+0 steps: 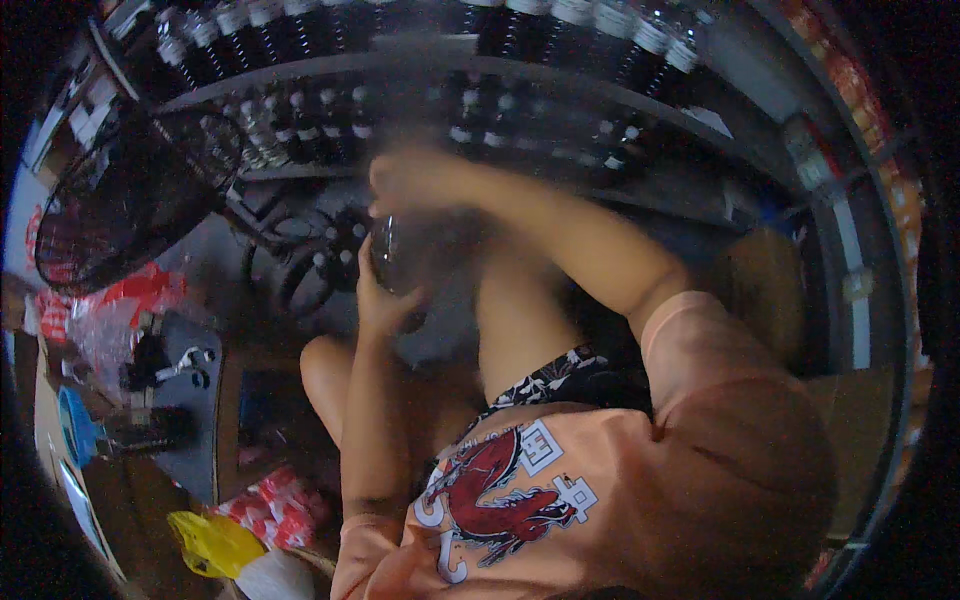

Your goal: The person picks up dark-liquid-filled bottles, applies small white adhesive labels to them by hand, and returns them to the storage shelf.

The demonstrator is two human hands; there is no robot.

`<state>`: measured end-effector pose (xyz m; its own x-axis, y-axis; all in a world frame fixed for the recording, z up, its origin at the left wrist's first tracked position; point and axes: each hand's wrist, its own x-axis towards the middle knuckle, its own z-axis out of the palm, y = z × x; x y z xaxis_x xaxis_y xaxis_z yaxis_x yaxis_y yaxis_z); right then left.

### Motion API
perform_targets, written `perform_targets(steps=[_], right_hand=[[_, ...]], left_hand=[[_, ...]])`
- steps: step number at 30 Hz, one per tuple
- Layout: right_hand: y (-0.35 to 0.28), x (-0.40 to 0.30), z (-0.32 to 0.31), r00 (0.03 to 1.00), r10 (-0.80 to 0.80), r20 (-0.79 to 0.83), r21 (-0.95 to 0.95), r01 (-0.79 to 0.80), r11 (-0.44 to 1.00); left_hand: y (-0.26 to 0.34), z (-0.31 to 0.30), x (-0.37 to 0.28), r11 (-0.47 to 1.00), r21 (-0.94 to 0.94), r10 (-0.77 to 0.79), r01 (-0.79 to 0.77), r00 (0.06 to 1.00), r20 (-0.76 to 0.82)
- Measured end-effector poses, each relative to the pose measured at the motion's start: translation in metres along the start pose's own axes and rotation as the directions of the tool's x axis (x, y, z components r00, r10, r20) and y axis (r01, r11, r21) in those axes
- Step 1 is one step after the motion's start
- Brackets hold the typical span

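Note:
My left hand (pixel 384 304) is wrapped around a dark, glossy bottle (pixel 386 244) held in front of my knees, with the thumb on its right side. Over the bottle's upper end is my right hand (pixel 412 180), its fingers curled. A hazy blur covers part of this hand and the bottle's right side, so I cannot tell whether the right fingers grip the bottle's top. Behind the hands, a shelf holds rows of dark bottles (pixel 307 124) with pale tops.
A caged electric fan (pixel 139 195) stands at the left. Below it are red and clear plastic packaging (pixel 112 307) and a dark board (pixel 187 375) with small items. A yellow plastic bag (pixel 214 544) lies lower left. More bottles (pixel 615 22) line the upper shelf. Cardboard (pixel 847 442) is at right.

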<state>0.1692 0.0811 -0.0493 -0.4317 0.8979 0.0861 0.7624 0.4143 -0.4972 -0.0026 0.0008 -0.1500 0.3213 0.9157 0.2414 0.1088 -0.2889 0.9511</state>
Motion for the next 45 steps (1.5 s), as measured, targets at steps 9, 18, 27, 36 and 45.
perform_targets(steps=[9, 18, 27, 36, 45], right_hand=[[0.051, -0.147, -0.068, 0.8, 0.336, -0.498, 0.265, -0.229, 0.937], [0.219, -0.283, -0.115, 0.211, 0.832, -0.514, 0.551, -0.662, 0.508], [0.406, -0.325, -0.113, 0.051, 0.689, -0.723, 0.312, -0.865, 0.393], [0.469, -0.332, -0.12, 0.109, 0.716, -0.69, 0.177, -0.934, 0.312], [0.42, -0.277, -0.121, 0.008, 0.888, -0.459, 0.487, -0.834, 0.259]], left_hand=[[-0.002, 0.021, 0.016, 0.956, -0.278, -0.101, 0.089, 0.994, -0.029], [-0.054, 0.001, 0.031, 0.954, -0.17, -0.284, 0.246, 0.924, -0.257], [-0.083, 0.006, 0.031, 0.941, -0.074, -0.337, 0.329, 0.917, -0.212], [-0.064, 0.034, 0.04, 0.943, 0.031, -0.325, 0.331, 0.938, -0.125], [-0.061, 0.032, 0.036, 0.925, 0.153, -0.318, 0.349, 0.928, -0.195]])
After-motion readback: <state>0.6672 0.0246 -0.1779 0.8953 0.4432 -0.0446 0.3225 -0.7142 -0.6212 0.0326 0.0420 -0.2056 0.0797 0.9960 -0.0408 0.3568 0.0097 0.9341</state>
